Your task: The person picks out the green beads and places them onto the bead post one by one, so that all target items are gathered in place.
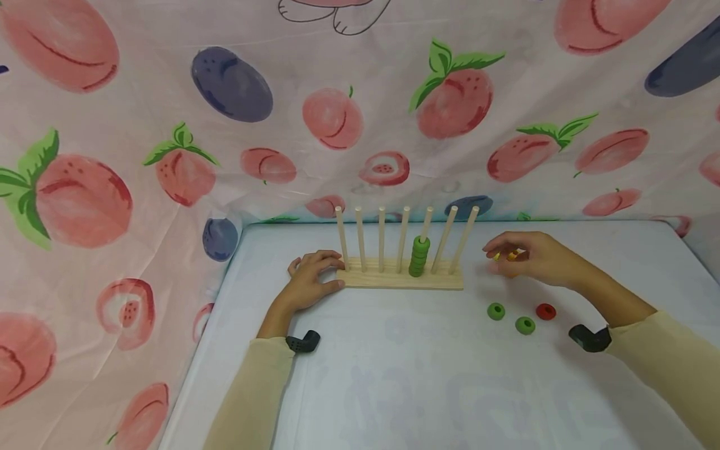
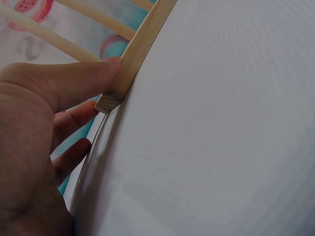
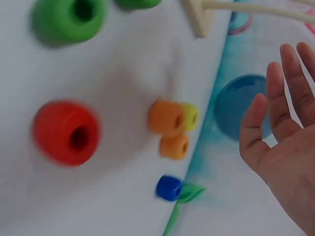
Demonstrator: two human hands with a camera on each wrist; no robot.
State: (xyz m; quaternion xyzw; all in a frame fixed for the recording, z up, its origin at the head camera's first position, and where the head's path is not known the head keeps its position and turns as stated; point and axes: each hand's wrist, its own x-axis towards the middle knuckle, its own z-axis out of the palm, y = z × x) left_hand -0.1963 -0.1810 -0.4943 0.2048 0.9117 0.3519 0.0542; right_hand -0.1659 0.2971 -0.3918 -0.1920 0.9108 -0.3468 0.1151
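A wooden peg rack (image 1: 394,281) with several upright pegs stands near the back of the table. My left hand (image 1: 306,281) grips the left end of its base, the thumb on the front side and fingers behind, as the left wrist view shows. Green beads (image 1: 419,259) are stacked on the third peg from the right. To the right of the rack, my right hand (image 1: 542,256) hovers with fingers loosely bent and nothing held. Past it in the right wrist view lie two orange beads (image 3: 162,118), a yellow bead (image 3: 191,116) and a blue bead (image 3: 168,188).
Two loose green beads (image 1: 524,329) and a red bead (image 1: 542,314) lie on the white tabletop (image 1: 405,375), nearer than the right hand. A fruit-print cloth (image 1: 315,75) hangs right behind the table and along its left side.
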